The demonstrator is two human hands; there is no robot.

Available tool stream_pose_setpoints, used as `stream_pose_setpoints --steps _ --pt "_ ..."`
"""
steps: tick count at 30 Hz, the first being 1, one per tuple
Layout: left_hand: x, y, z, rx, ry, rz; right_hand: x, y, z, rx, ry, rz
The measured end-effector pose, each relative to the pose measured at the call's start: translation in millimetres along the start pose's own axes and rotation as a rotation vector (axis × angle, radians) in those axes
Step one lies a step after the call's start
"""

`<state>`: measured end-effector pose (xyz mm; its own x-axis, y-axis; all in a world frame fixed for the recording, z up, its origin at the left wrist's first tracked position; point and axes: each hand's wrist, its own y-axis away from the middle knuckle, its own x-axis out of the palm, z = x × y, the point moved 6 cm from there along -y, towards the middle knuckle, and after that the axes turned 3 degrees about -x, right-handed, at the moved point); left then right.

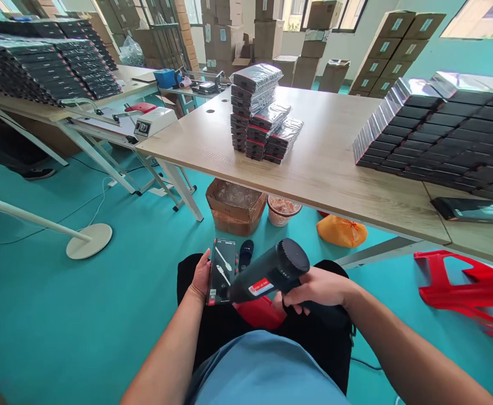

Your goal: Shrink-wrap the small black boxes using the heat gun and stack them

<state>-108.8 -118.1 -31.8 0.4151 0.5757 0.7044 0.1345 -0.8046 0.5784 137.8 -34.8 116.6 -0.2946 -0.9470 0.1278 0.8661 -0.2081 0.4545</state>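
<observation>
My left hand [202, 274] grips a flat black box [222, 264] by its left edge; the box shows a picture of white cable plugs and stands tilted above my lap. Wrapped round the handle of a black heat gun [261, 275] with a red and white label is my right hand [314, 289]. The gun's nozzle points left, at the lower right part of the box. Whether nozzle and box touch, I cannot tell.
Ahead, a wooden table [322, 185] bears a small stack of wrapped boxes [257, 112] and a large stack [444, 132] at right. Below it are a carton [234, 216], a basket [283, 212] and an orange bag [341, 231]. A red stool [470, 292] lies right.
</observation>
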Motion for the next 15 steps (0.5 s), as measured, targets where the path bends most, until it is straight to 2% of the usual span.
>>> stream_pose_setpoints --steps 3,5,8,11,13,15 --pt "2.6 1 4 -0.137 -0.060 -0.025 -5 -3 2 -0.067 -0.097 -0.219" --pt "8.9 1 9 -0.197 -0.094 -0.026 -4 -17 5 -0.130 -0.213 -0.301" --pt "19.9 1 11 -0.185 -0.155 0.028 -16 -34 -2 -0.159 -0.347 -0.462" --pt "19.1 7 4 -0.126 -0.277 0.044 -43 -27 -22 -0.149 -0.351 -0.632" --pt "12.1 12 -5 -0.131 -0.424 -0.010 -58 -12 -42 -0.116 -0.346 -0.668" --pt "9.5 15 -25 -0.064 -0.634 -0.103 -70 5 -66 -0.067 -0.357 -0.675"
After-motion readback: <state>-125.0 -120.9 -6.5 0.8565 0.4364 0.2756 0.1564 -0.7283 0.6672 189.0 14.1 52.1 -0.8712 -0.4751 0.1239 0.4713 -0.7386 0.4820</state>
